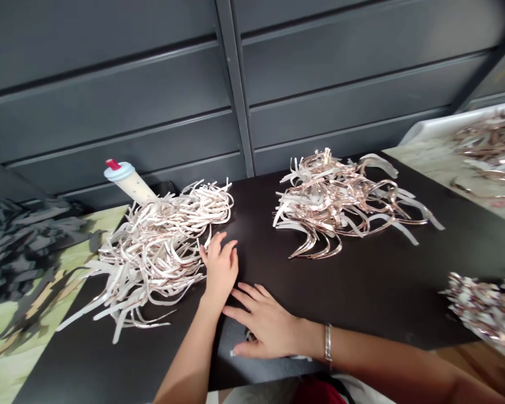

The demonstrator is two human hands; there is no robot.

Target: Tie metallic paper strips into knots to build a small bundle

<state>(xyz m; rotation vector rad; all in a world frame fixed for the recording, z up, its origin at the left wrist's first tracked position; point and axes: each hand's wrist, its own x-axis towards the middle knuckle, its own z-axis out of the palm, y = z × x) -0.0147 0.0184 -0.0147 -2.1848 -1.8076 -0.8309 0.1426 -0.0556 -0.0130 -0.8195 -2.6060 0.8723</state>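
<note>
Dark grey ribbed metal panels [109, 95] fill the back of this setup, with a black tabletop [362, 297] running across below them, covered in heaps of curly strips. They look like paper or card, white with a coppery sheen, though that's hard to confirm from here. There's a white tangle [160, 247] on the left, a coppery pile [345, 207] mid-table, another heap [483, 314] cut off at the right edge, and more on a pale tray [429, 126] up top. Dark grey cutouts [25, 247] sit further left, and a squeeze bottle [128, 182] with a red tip stands behind the tangle. The left hand [221, 269] is relaxed, fingers just touching the tangle's right edge, not pinching anything. The right hand [269, 325] lies open and spread on the tabletop, nearer the wearer, wearing a silver bangle [328, 343]. Something small and pale pokes out under it, can't tell what. Loose, low fingers seem smart here, since those curls look easy to snag.
</note>
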